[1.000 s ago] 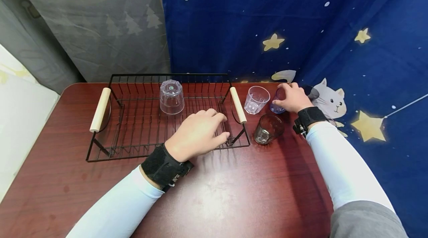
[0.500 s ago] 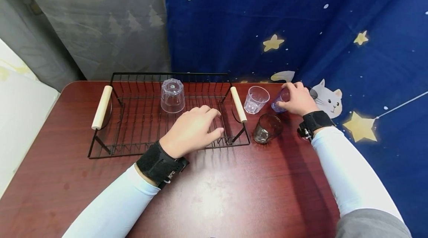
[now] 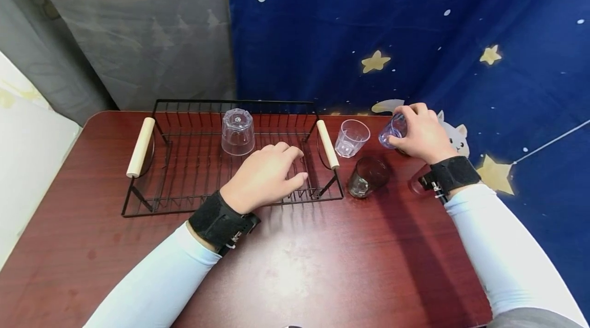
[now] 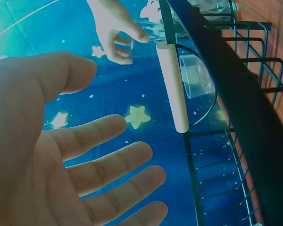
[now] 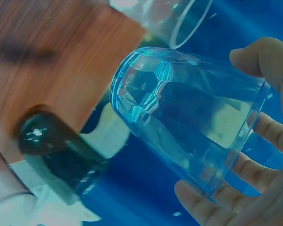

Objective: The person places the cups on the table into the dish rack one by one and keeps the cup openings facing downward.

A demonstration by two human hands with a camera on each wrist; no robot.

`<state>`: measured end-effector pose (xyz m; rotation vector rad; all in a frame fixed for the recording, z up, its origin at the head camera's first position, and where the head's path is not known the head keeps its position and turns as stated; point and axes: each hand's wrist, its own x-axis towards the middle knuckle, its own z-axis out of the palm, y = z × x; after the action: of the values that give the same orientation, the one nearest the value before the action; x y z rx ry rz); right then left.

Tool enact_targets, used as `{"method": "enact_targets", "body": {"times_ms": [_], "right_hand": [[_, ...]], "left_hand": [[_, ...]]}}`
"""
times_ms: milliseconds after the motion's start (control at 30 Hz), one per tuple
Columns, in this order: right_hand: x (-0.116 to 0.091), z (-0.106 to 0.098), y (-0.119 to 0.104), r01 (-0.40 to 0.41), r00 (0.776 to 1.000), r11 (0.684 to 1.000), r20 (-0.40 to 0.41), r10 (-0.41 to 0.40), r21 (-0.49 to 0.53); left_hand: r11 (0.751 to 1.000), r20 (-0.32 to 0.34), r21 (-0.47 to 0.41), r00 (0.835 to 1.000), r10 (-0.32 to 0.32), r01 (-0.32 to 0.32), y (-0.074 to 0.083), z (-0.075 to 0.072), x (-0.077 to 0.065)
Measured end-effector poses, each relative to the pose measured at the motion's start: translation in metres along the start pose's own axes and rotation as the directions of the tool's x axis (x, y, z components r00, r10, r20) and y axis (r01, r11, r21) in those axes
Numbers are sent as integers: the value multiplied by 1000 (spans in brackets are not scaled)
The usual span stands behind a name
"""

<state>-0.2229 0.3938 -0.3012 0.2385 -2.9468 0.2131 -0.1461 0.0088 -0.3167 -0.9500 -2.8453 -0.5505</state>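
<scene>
My right hand (image 3: 423,133) grips a blue-tinted drinking glass (image 3: 393,131) by its rim end, thumb on one side and fingers on the other. In the right wrist view, the faceted glass (image 5: 179,108) lies tilted, its base pointing away from the palm (image 5: 273,188). My left hand (image 3: 265,177) hovers over the front right part of a black wire rack (image 3: 184,213). Its fingers are spread and loosely bent around nothing, as the left wrist view of the hand (image 4: 85,155) also shows. An upside-down clear glass (image 3: 237,133) stands in the rack.
Right of the rack's wooden handle (image 3: 328,144) stand a clear glass (image 3: 352,138) and a smoky brown glass (image 3: 367,178). A pinkish glass (image 3: 417,182) is partly hidden under my right wrist. The right wrist view shows a dark glass (image 5: 61,155) near the curtain (image 3: 318,36).
My right hand has lifted the blue glass and moved slightly right, tilting it. The pinkish glass by the wrist has come into view. My left hand drew back slightly left, then stayed nearly still.
</scene>
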Motion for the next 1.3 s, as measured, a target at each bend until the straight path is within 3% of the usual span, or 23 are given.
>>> {"method": "enact_targets", "body": {"times_ms": [300,667,1100,1300], "right_hand": [[-16,-18,-38,138,985,990,-107,-136,5],[-20,-20,-89,329,922,943,-233,-309,53],[-23,-13,-136,492,860,851,-251,-444,184],[-25,-10,-151,519,852,819,-224,-472,246]], "left_hand": [[1000,-10,-3,1000,-7,7,1,1,3],[999,-30,-13,999,-40,39,-6,-2,2],[998,-35,-11,998,-58,58,-13,-1,3],[998,-41,-35,998,-53,52,-14,-2,4]]}}
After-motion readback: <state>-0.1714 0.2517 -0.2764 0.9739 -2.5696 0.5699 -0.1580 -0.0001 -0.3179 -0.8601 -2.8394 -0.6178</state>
